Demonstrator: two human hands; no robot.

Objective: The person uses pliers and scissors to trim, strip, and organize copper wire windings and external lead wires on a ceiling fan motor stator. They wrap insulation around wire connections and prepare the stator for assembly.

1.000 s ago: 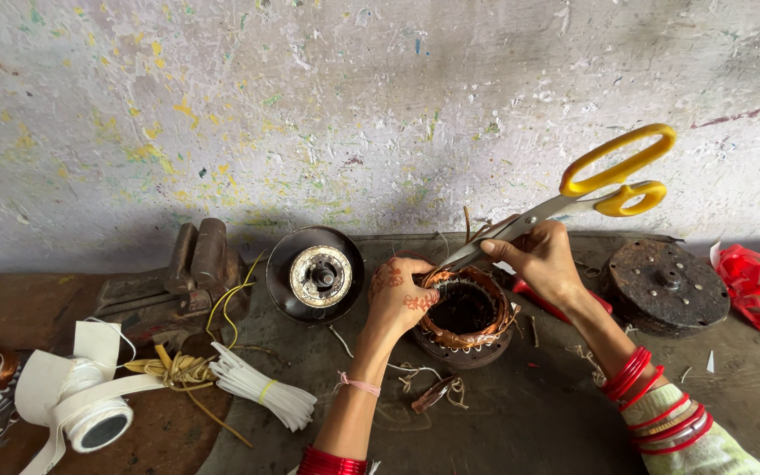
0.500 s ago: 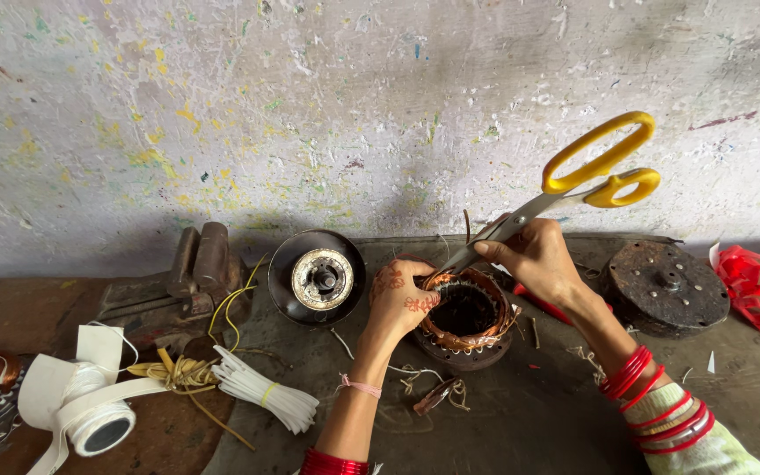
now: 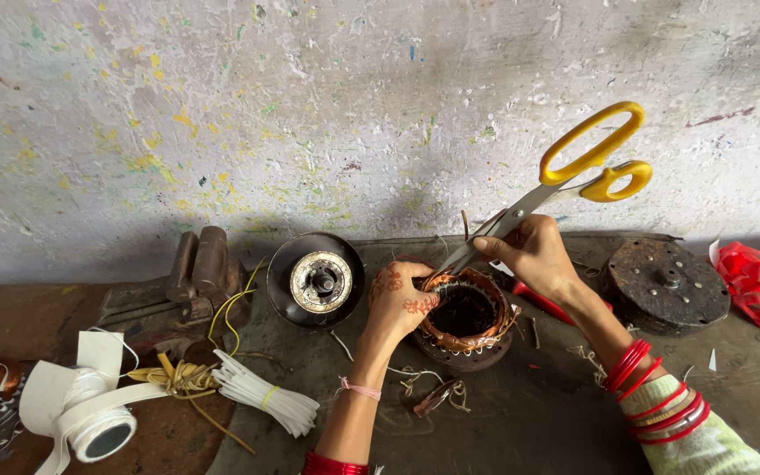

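Observation:
A round motor stator with copper windings (image 3: 472,321) sits on the dark bench (image 3: 521,422). My left hand (image 3: 400,302) rests on its left rim, fingers curled over the winding. My right hand (image 3: 534,255) grips yellow-handled scissors (image 3: 565,180) by the blades. The blade tips point down-left into the top edge of the winding, and the yellow handles stick up to the right.
A dark round rotor cap (image 3: 316,280) lies left of the stator and a rusty disc (image 3: 664,283) to its right. A bench vise (image 3: 182,286), white sleeving strips (image 3: 266,403), a white tape roll (image 3: 90,418) and red ribbon (image 3: 754,281) also lie about. A paint-flecked wall stands behind.
The scissors have tipped more upright and shifted slightly left, the handles rising. My left hand stays on the stator rim.

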